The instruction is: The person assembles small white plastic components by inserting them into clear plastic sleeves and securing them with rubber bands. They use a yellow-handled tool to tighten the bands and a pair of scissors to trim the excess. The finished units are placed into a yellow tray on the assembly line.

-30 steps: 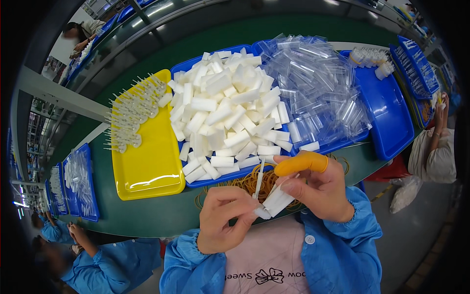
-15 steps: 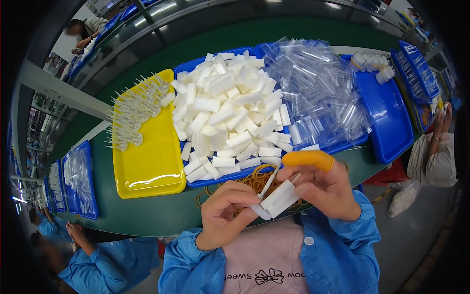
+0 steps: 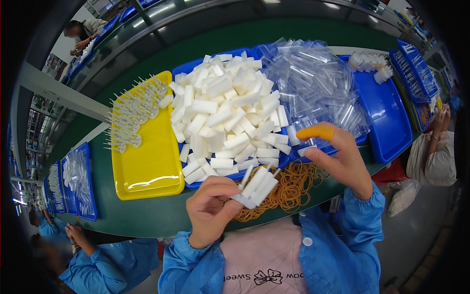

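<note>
My left hand [image 3: 211, 203] grips a small white plastic base with upright pins and white foam blocks [image 3: 259, 186] standing against it. This piece is tilted above a heap of tan rubber bands [image 3: 296, 183]. My right hand [image 3: 346, 159] is apart from it, at the near edge of the tray of clear plastic sleeves [image 3: 318, 93]. Its index finger wears an orange finger cot [image 3: 316, 131]. Thumb and index are spread, with a small white block [image 3: 306, 150] by the thumb tip; nothing appears gripped. White foam blocks [image 3: 223, 110] are heaped in the blue tray to the left.
A yellow tray [image 3: 149, 171] at left holds rows of white pinned bases [image 3: 134, 115]. On the right, a blue tray [image 3: 389, 122] carries several white assembled pieces [image 3: 369, 62]. Co-workers sit at left [image 3: 107, 259] and right [image 3: 433, 152]. A grey post [image 3: 68, 95] crosses the left side.
My right hand has left the held piece and moved right and up to the tray edge. My left hand has shifted slightly left with the base and blocks, uncovering the rubber bands.
</note>
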`<action>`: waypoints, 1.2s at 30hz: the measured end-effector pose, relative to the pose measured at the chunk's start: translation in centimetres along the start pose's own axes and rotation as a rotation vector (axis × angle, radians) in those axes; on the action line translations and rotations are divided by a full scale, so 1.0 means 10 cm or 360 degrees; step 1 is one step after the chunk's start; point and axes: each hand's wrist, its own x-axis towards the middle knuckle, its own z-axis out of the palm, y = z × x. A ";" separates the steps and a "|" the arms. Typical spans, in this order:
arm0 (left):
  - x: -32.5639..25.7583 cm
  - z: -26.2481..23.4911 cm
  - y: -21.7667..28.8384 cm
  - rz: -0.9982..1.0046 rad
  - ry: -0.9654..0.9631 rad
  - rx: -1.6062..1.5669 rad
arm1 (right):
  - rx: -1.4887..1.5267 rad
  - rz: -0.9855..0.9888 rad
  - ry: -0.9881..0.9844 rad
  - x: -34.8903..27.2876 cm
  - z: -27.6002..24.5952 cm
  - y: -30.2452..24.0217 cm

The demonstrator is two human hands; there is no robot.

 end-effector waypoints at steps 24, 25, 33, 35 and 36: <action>-0.02 -0.06 -0.03 -0.0155 0.0291 -0.0221 | -0.0402 -0.0003 -0.0234 -0.19 0.02 0.37; -0.03 -0.06 -0.02 -0.0154 0.0265 -0.0195 | -0.0341 -0.0061 -0.0072 -0.18 0.01 0.36; 0.00 0.10 0.04 0.0277 -0.0244 0.0500 | 0.1425 0.0471 0.0424 -0.23 0.08 0.03; 0.02 0.13 0.05 0.0338 -0.0358 0.0480 | 0.1560 0.0492 0.0317 -0.22 0.09 -0.01; 0.03 0.14 0.06 0.0347 -0.0376 0.0480 | 0.1539 0.0458 0.0275 -0.22 0.10 -0.01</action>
